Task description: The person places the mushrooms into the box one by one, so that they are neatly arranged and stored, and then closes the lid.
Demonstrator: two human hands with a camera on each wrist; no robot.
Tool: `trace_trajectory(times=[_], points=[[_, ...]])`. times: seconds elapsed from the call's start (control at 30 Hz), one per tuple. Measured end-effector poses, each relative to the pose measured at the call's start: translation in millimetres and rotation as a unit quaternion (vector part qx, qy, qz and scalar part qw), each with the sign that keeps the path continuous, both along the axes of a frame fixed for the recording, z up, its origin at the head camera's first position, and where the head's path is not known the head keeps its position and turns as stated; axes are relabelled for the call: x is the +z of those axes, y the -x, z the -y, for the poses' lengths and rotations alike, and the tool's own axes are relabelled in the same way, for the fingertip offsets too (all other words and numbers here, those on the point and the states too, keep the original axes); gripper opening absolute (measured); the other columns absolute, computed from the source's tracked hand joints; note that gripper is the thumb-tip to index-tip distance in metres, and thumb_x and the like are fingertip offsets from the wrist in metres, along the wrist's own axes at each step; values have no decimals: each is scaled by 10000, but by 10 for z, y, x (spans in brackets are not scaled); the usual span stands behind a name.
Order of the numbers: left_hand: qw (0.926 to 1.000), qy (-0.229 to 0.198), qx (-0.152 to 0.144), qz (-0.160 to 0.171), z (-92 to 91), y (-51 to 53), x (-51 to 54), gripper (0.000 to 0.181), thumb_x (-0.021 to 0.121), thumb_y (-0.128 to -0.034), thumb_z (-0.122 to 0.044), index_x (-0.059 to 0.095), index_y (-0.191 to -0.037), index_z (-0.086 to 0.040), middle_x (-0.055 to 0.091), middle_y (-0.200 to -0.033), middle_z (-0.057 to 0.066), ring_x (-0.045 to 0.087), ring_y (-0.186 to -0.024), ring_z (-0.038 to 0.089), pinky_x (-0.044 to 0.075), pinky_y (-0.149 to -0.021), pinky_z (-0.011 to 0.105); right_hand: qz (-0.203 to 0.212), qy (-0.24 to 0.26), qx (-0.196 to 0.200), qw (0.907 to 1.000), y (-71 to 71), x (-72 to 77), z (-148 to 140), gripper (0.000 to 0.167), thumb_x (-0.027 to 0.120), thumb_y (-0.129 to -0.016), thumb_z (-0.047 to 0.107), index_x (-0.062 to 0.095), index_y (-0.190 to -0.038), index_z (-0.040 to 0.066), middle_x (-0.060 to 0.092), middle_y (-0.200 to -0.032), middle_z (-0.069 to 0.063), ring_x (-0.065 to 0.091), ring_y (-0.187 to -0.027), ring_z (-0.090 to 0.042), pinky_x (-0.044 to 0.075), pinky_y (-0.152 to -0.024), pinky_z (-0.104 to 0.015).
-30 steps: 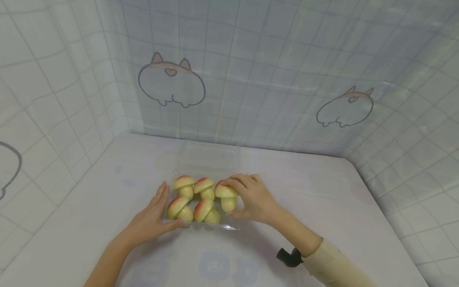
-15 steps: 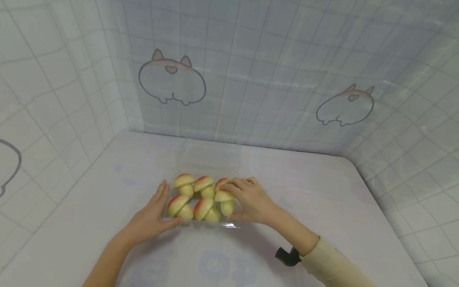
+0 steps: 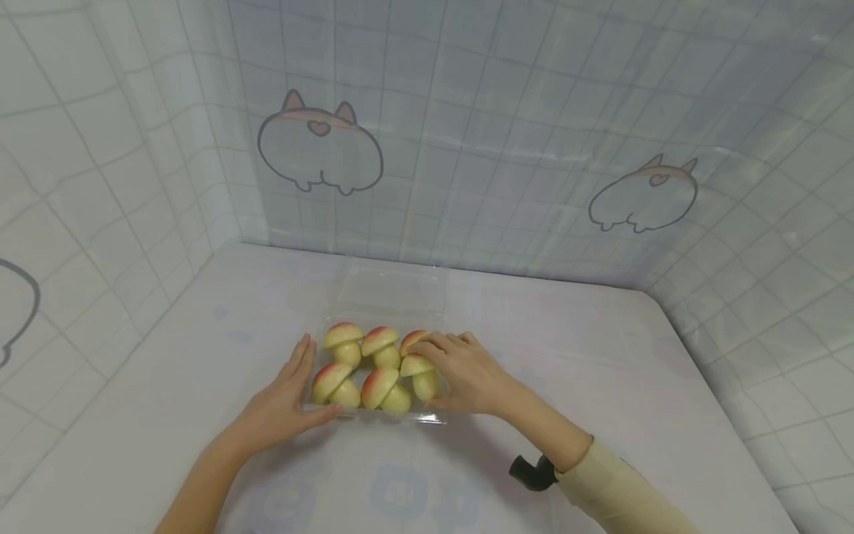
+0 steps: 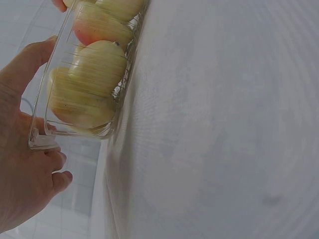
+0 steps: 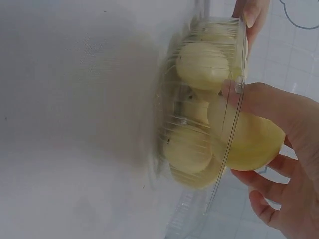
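Observation:
A clear plastic box (image 3: 427, 417) stands on the table with its lid (image 3: 390, 289) folded open to the back. Several mushroom-shaped pieces (image 3: 380, 388), pale yellow with red-blushed caps, lie inside in two rows. My right hand (image 3: 470, 377) pinches one mushroom-shaped piece (image 3: 424, 384) at the front right of the box; in the right wrist view this piece (image 5: 254, 144) partly rises above the rim. A further one (image 3: 412, 341) behind it is partly hidden by my fingers. My left hand (image 3: 280, 411) rests straight fingers along the box's left side, its thumb touching the front rim.
The white table (image 3: 587, 356) has faint printed patterns. White grid-patterned sheets (image 3: 487, 148) with animal drawings enclose it at the back and sides. A black curved thing (image 3: 531, 472) sits beneath my right wrist.
My right hand has moved the mushroom-shaped piece slightly toward the front and lower into the box, baring part of the one behind it. The left hand stays in place.

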State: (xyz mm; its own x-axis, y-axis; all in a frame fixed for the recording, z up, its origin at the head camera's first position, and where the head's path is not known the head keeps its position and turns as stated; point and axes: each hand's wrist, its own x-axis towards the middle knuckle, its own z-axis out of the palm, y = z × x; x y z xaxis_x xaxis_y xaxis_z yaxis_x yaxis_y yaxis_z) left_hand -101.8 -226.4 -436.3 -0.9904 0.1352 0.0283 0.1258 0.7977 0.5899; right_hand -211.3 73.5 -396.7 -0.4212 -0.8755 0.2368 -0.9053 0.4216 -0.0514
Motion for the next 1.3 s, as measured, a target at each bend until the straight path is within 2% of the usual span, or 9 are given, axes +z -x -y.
trace_trajectory(times=[0.3,0.5,0.77,1.0,1.3], points=[[10000,25,-8,11,-9,-1,27,1124,636,-850,-585,-6,-1508,62,-30,-1575,256,101,-1406,480,273,-1031,657,454,-88,-58,9989,-9,23,24,794,892,-642,338,486,-1315,223,506,-1298,41,523,-1146,-128,439,-781,-356],[10000,2,-17,29,-5,-1,19,1122,632,-852,-585,-11,-1509,58,-38,-1577,250,102,-1404,485,265,-1029,665,523,-236,-99,9983,-20,3,39,645,822,-748,366,526,-1298,203,521,-1301,3,533,-1122,-134,446,-715,-318],[10000,-39,-8,65,-3,-2,27,1125,626,-852,-595,-24,-1513,44,-53,-1579,239,89,-1402,493,244,-1025,683,423,-369,-97,9984,-19,10,36,564,776,-790,402,577,-1281,208,553,-1264,17,553,-1102,-134,455,-735,-332],[10000,-8,-18,54,-1,1,25,1121,624,-856,-589,-25,-1511,47,-54,-1578,242,91,-1401,495,248,-1022,684,539,-532,-164,9970,-20,48,42,534,758,-806,357,592,-1296,228,592,-1250,45,567,-1122,-150,462,-852,-391],[10000,12,-16,45,-5,6,32,1121,638,-854,-573,-15,-1506,63,-44,-1574,255,94,-1396,504,251,-1023,679,502,-194,-84,9985,-2,73,41,369,751,-822,292,645,-1171,240,633,-1177,71,583,-1061,-126,455,-831,-348]])
